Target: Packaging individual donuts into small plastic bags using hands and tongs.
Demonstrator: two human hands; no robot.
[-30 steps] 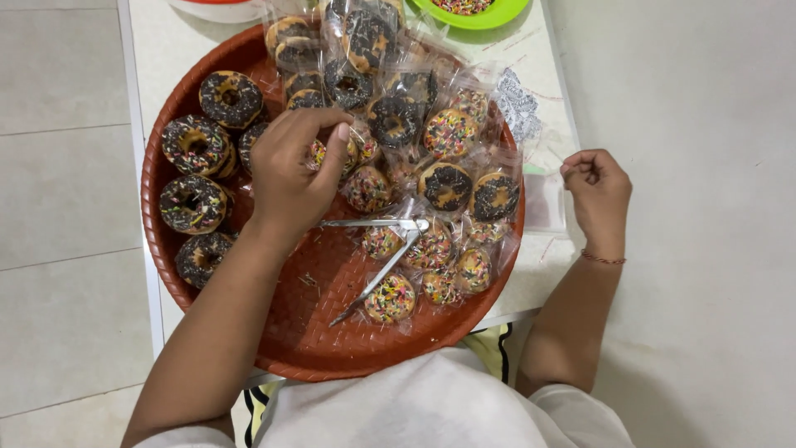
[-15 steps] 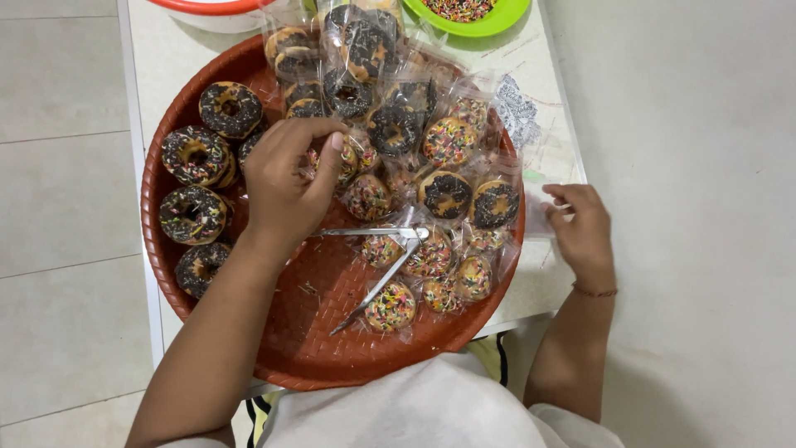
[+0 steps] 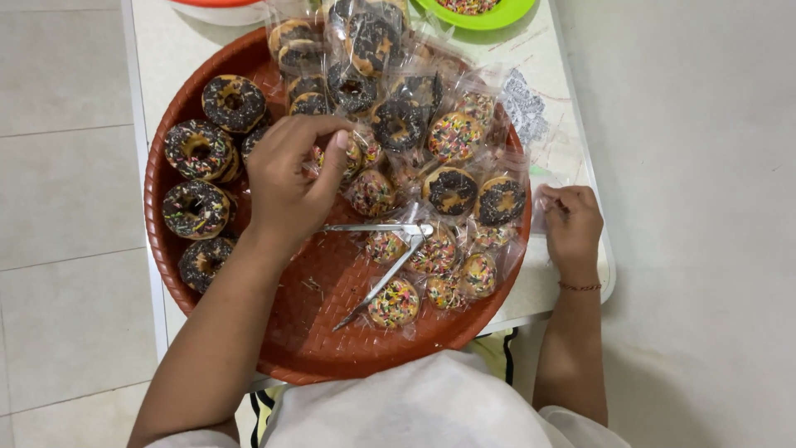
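The left hand point(image 3: 290, 178) hangs over the middle of a round red tray point(image 3: 332, 332), fingers curled down and thumb drawn in toward them, pinching at a wrapped doughnut point(image 3: 352, 153) whose clear bag shows just past the thumb tip. How much of that doughnut the fingers actually hold cannot be told, since the hand covers most of it.

The right hand point(image 3: 572, 220) rests on the white table point(image 3: 543, 286) just outside the tray's right rim, fingers folded in around the edge of a clear plastic bag point(image 3: 543, 203). The bag is thin and see-through, so the exact grip is hard to make out. The two hands are well apart, with the tray's right half between them.

Just below the left hand lie metal tongs point(image 3: 385, 257), arms spread, one pointing right and the other slanting down toward the tray's near edge. Neither hand touches them.

To the left of the left hand, four unwrapped chocolate doughnuts point(image 3: 199, 149) with coloured sprinkles sit along the tray's left side. To its right and above, a heap of bagged doughnuts point(image 3: 452, 137) fills the tray's far and right parts, some dark, some thick with sprinkles. Smaller bagged ones lie beside the tongs near the front.

Beyond the tray, at the table's far edge, stands a green bowl point(image 3: 497, 17) of sprinkles. A thin bracelet point(image 3: 580, 286) circles the right wrist.
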